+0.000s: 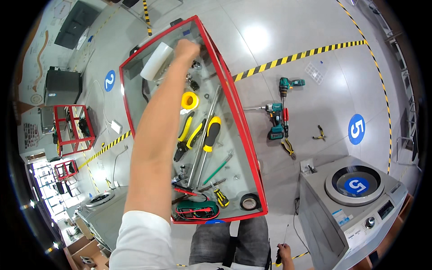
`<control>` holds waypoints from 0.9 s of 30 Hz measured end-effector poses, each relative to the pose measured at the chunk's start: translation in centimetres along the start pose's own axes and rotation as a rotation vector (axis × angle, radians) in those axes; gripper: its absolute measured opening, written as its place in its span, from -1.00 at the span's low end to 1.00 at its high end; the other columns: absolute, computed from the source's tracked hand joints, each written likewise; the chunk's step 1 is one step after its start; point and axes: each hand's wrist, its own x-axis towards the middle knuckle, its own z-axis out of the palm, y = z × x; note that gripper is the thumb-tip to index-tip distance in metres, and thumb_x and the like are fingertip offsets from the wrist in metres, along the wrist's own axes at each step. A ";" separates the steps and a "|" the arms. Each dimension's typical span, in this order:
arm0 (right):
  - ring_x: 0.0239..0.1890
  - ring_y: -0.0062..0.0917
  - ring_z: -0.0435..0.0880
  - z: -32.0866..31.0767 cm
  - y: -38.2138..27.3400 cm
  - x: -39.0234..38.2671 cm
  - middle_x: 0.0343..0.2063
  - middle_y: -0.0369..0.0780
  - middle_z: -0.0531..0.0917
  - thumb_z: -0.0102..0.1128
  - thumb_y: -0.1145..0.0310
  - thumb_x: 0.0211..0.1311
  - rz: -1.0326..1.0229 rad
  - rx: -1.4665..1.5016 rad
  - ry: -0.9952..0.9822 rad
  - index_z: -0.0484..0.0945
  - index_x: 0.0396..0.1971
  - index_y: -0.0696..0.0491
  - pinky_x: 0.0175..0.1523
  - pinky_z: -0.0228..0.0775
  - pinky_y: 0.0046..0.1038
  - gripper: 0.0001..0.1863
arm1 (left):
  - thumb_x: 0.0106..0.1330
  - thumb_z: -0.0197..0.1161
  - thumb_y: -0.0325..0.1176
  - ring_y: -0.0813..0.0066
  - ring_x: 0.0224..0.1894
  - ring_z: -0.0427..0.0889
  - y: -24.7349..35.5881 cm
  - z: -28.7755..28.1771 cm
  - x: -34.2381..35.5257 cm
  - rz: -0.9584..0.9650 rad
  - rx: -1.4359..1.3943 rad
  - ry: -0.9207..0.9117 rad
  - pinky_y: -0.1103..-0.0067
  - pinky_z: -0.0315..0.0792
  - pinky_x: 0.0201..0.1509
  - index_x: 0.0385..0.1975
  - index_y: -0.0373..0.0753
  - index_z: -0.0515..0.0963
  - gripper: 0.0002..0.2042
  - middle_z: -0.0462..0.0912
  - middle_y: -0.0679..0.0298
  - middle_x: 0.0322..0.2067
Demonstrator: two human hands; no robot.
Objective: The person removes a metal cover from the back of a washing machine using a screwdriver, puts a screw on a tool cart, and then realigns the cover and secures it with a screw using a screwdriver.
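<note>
My left hand [187, 47] reaches into the far end of a red-rimmed grey tool tray [228, 88], fingers curled down, their contents hidden, beside a white roll [155, 61]. My forearm crosses the tray's left side. In it lie yellow tape [190, 95], yellow-black pliers [195, 134], a large screwdriver [213, 131], metal rods, a green rod [217, 168], a small screwdriver [220, 196], black tape [249, 202] and a green-cased instrument [193, 209]. Low at the right, outside the tray, my right hand [283, 253] grips a long screwdriver [285, 234], blade upward.
Right of the tray, two cordless drills [276, 131] and pliers [288, 146] lie on the tiled floor [324, 103]. A washing machine [321, 219] stands at lower right, another [94, 222] at lower left. Red carts [74, 128] and dark appliances [62, 83] stand left, amid striped floor lines.
</note>
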 end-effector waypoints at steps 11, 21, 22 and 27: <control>-0.50 -0.44 0.58 7.3 -1.4 -3.2 -0.62 -0.17 0.57 0.21 0.13 0.15 -0.161 -0.153 0.211 0.53 -0.41 0.19 -0.37 0.41 -0.33 -0.64 | 0.44 -0.09 -0.24 0.65 -0.66 0.15 -0.7 -6.1 -30.0 -0.487 -1.471 -0.866 0.65 0.09 -0.57 -0.42 -0.16 0.37 -0.79 0.19 0.47 -0.68; -0.40 -0.59 0.52 9.9 -5.6 -29.1 -0.44 -0.24 0.60 0.23 0.21 0.19 -0.925 0.605 0.126 0.53 -0.25 0.19 -0.26 0.39 -0.51 -0.67 | 0.36 0.07 -0.35 0.65 -0.61 0.35 -5.1 -4.6 -66.7 -0.782 -0.701 -1.604 0.71 0.22 -0.51 -0.32 -0.24 0.46 -0.89 0.49 0.32 -0.56; -0.35 -0.55 0.52 10.2 -3.9 -30.5 -0.41 -0.19 0.60 0.24 0.16 0.18 -1.054 0.610 0.181 0.52 -0.24 0.19 -0.22 0.39 -0.46 -0.63 | 0.35 0.07 -0.37 0.65 -0.58 0.40 -6.1 -5.0 -68.6 -0.790 -0.594 -1.590 0.74 0.26 -0.50 -0.28 -0.25 0.48 -0.89 0.53 0.31 -0.50; -0.27 -0.40 0.62 6.5 8.4 -31.6 -0.39 -0.13 0.62 0.29 0.09 0.09 -1.052 0.609 0.436 0.53 -0.30 0.17 -0.15 0.40 -0.42 -0.58 | 0.30 0.16 -0.28 0.64 -0.62 0.35 -9.0 -3.0 -79.8 -0.864 -0.202 -1.822 0.68 0.28 -0.57 -0.34 -0.21 0.48 -0.86 0.41 0.41 -0.59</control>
